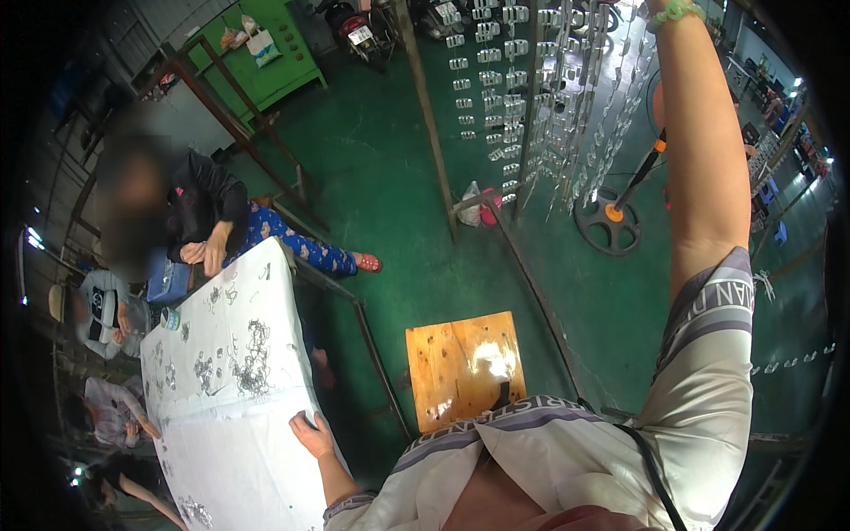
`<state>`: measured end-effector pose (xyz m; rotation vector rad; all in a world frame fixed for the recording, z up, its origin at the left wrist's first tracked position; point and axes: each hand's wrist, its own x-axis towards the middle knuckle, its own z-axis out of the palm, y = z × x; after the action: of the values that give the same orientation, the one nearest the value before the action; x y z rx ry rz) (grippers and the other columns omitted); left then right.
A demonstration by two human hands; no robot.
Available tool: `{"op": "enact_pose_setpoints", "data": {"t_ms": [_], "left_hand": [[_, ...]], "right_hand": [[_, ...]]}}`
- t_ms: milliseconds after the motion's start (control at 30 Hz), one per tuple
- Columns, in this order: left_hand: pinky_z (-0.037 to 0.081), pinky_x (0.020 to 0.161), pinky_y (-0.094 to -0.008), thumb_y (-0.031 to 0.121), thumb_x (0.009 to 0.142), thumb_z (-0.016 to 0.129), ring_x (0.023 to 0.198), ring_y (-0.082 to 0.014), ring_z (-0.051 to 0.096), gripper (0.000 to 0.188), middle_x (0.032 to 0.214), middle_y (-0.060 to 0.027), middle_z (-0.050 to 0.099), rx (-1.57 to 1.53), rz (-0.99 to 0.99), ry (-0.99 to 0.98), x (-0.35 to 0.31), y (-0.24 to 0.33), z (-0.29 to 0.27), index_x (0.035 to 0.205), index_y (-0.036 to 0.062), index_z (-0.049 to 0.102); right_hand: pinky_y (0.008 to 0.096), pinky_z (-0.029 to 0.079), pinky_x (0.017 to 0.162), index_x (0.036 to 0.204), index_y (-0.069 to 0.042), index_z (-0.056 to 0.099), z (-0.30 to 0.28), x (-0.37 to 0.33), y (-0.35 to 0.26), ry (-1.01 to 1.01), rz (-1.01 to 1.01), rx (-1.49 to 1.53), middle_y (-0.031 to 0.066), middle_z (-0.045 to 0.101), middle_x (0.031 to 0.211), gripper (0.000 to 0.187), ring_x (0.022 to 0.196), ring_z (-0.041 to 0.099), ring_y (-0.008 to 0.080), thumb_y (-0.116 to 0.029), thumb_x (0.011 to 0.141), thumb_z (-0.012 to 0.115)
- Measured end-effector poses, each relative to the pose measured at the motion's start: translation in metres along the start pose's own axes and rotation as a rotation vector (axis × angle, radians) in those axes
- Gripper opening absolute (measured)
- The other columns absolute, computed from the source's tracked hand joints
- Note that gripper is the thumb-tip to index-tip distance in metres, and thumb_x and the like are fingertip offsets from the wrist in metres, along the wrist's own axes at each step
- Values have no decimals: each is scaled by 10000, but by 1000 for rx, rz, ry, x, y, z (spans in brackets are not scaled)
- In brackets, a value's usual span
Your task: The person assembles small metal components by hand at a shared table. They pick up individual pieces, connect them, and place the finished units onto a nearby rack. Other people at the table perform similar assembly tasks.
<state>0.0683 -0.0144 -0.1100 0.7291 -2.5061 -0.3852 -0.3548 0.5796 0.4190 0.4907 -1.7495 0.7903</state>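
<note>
Dark wire-like pieces (pixel 253 358): thin, small, curled; loose, tangled in scattered clumps on the white-covered worktop (pixel 239 451); largest clump nearer the right edge, others toward the far and left edges. Small dark item (pixel 307 416): at the left hand (pixel 312 435), by the right edge; shape unclear. Silvery pieces (pixel 514 49): small, hanging in vertical strings, well apart from the worktop.
</note>
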Motion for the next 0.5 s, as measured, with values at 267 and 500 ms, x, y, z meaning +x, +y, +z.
{"op": "enact_pose_setpoints", "data": {"t_ms": [267,500], "left_hand": [[421,894,-445,96,805,658,993,-380,504,278,1029,-191,502,-30,11,0,5,4,13,1027,-15,532],[419,894,-448,110,810,655,995,-391,502,287,1015,-200,511,-23,-21,9,2,1,2,1034,-21,532]], "right_hand": [[263,471,763,1018,-17,707,-16,-2,-13,19,-104,46,52,704,913,252,833,617,125,-170,818,714],[241,457,773,1033,-11,703,-24,-54,-34,106,254,195,50,702,950,244,861,597,98,-150,833,702]]}}
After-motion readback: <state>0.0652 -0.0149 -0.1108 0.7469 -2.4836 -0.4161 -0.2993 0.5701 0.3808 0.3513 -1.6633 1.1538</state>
